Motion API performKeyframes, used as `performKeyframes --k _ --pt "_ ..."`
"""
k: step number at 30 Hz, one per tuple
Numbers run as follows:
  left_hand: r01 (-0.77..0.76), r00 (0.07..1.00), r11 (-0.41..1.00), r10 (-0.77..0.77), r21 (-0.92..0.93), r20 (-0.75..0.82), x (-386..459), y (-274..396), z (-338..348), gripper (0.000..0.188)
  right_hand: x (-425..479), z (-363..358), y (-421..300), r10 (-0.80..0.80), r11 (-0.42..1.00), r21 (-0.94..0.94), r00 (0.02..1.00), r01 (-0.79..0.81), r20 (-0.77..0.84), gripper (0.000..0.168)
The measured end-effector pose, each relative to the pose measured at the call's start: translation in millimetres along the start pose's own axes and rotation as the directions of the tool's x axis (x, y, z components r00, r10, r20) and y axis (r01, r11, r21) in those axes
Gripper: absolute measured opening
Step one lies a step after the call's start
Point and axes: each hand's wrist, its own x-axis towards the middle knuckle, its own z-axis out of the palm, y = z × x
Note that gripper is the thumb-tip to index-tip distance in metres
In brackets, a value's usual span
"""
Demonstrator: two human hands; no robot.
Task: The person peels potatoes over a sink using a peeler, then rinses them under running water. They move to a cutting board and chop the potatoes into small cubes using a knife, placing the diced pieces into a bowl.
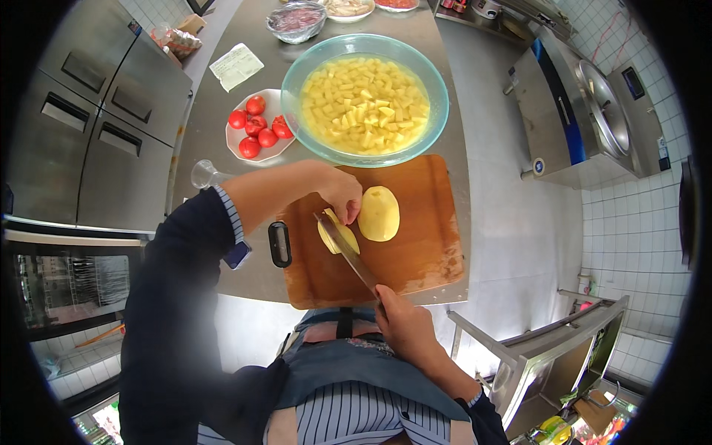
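A brown cutting board [417, 261] with a black-rimmed handle lies before me. My right hand [406, 328] grips the handle of a kitchen knife [356, 261], its blade running up and left across a partly cut peeled potato [347, 239]. Fingers curled, my left hand [342, 194] holds the far side of that potato, close beside the blade. Part of the potato is hidden by the blade and fingers. Just right of my left fingertips rests a whole peeled potato [379, 214].
Beyond the board stands a large glass bowl [439, 105] of potato chunks in liquid. Left of it are a plate [236, 146] of tomatoes, a paper slip [237, 65] with writing and a clear cup [204, 174]. A film-covered bowl [296, 22] sits farther back.
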Motion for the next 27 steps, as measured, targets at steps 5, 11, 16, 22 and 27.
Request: performKeyframes --k 5,11,16,22,27 --pt "0.045 0.989 0.999 -0.044 0.008 -0.138 -9.9 1.8 7.5 0.03 13.8 12.3 9.1 -0.045 0.996 -0.085 0.996 0.038 -0.075 0.034" --pt "0.14 0.988 0.982 -0.13 0.124 -0.085 -4.2 14.1 4.3 0.031 12.4 10.4 13.0 -0.075 0.996 -0.05 0.993 0.071 -0.093 0.034" --pt "0.06 0.99 0.994 -0.047 0.096 -0.131 -4.6 -14.0 24.3 0.029 -24.1 -32.7 6.5 -0.009 0.995 0.094 0.999 0.012 -0.035 0.04" --pt "0.482 0.663 0.876 -0.348 0.023 -0.663 -34.5 38.9 56.4 0.045 -62.0 -66.2 23.9 0.339 0.9 0.244 0.932 -0.362 0.13 0.038" --pt "0.593 0.082 0.674 -0.595 -0.44 -0.8 16.1 79.2 125.6 0.043 -60.8 -53.3 43.1 0.363 0.82 0.418 0.92 -0.391 0.149 0.034"
